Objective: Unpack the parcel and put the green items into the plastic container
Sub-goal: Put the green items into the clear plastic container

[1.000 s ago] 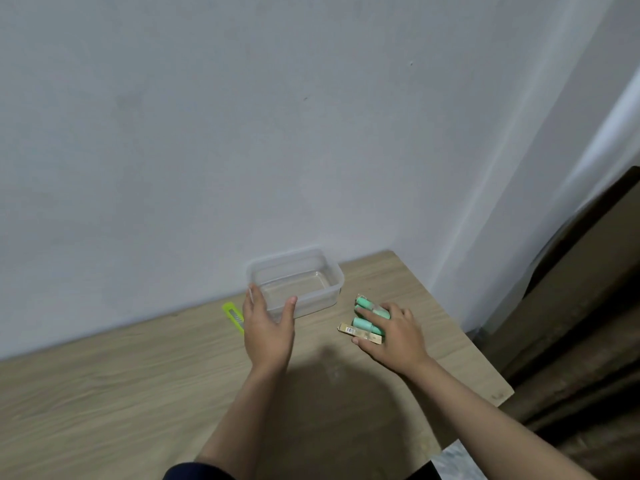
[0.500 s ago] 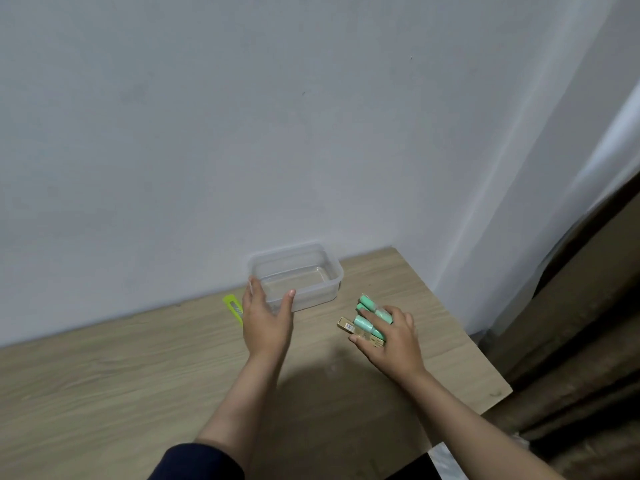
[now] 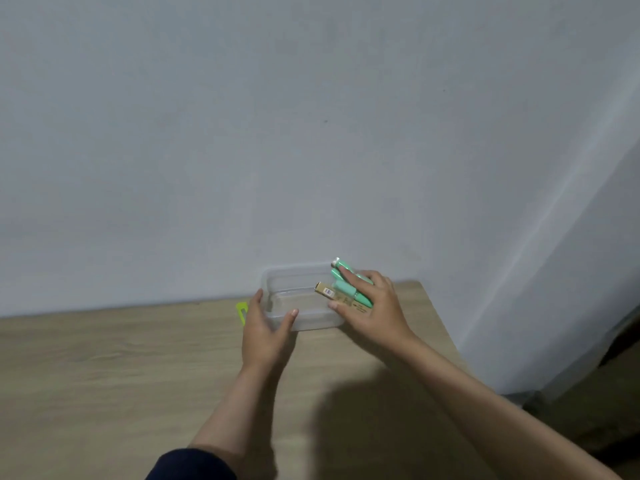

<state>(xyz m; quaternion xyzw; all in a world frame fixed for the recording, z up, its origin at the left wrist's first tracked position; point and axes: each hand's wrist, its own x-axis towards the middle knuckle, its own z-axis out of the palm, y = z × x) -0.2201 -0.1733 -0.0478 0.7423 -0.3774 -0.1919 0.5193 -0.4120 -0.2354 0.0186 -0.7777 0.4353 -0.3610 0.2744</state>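
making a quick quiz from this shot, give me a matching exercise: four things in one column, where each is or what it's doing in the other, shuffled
Things:
1. left hand
2. right hand
3. yellow-green tool
4. plastic container

States:
A. lies on the table, left of the container
B. holds a bundle of green items over the container's right end
C. stands by the wall, nothing in it yet
D. grips the container's near left corner

Pairs: 1-D, 2-B, 3-A, 4-C

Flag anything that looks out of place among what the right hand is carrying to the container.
The right hand holds green tubes over the plastic container, but a gold-tan tube sits in the same bundle; it isn't green.
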